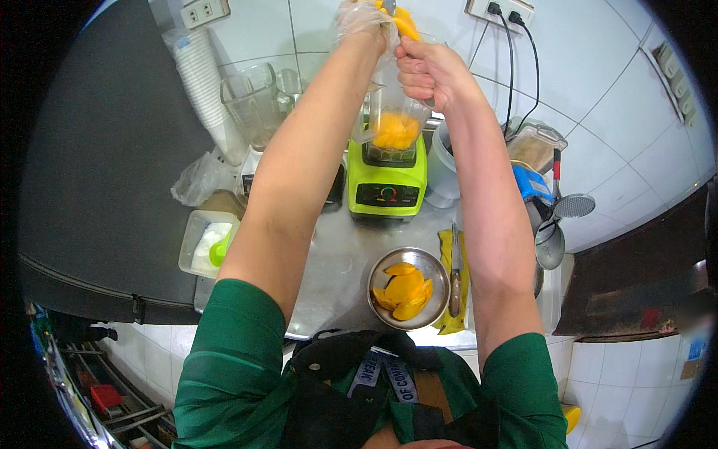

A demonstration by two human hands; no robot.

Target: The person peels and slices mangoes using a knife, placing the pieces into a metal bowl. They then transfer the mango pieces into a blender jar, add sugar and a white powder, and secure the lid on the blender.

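Note:
My left hand [364, 25], in a clear plastic glove, grips a mango piece [406, 25] above the blender. My right hand [429, 73], bare, is closed around a metal utensil [389, 6], apparently a spoon; its end shows below the fist and its tip touches the mango. Under both hands stands a clear blender jug [395, 104] with mango chunks [395, 130] inside, seated on a lime-green blender base [387, 177]. Nearer to me, a round steel bowl [377, 307] holds several mango pieces [406, 289]. A knife [455, 275] lies on a yellow-green cloth [446, 325] beside the bowl.
Left of my left arm are stacked plastic cups [199, 84], another blender jug [252, 106] and a tub of white powder [188, 247] with a green scoop. A translucent bucket [443, 174] and hanging ladles [551, 244] are at right. Two cords [509, 73] run down from an outlet.

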